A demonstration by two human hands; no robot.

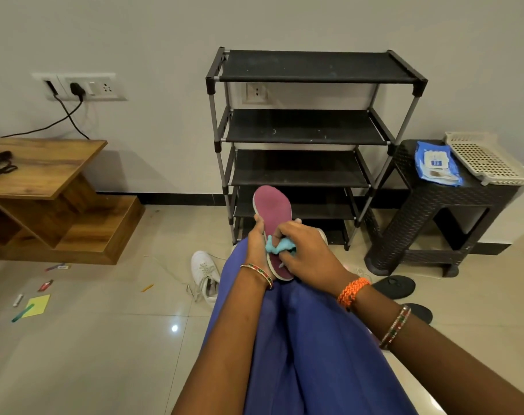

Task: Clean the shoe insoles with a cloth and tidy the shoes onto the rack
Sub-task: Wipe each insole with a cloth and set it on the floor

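Head camera looks down at my lap, and I see both my hands busy near the middle of the frame. My left hand [256, 244] holds the long pink foam insole with the pale edge [273, 215] by its side, fingers curled round it. My right hand [307, 253] pinches the small light blue cloth [277, 246] and presses it on the lower half of the insole. The two hands sit close together, both on the insole.

I think the job is only partly done. I am wiping this one insole now. The tall black shoe rack with grey poles [311, 127], in the upper middle, has no shoes on the shelves I can see. One white lace-up shoe [205, 277] lies on the shiny floor just left of my knee. Two flat black shoes [394, 286] lie on the floor at the right, near the dark woven stool [434, 205]. So I guess the shoes must all go up on the rack later. I cannot tell if other insoles are clean.
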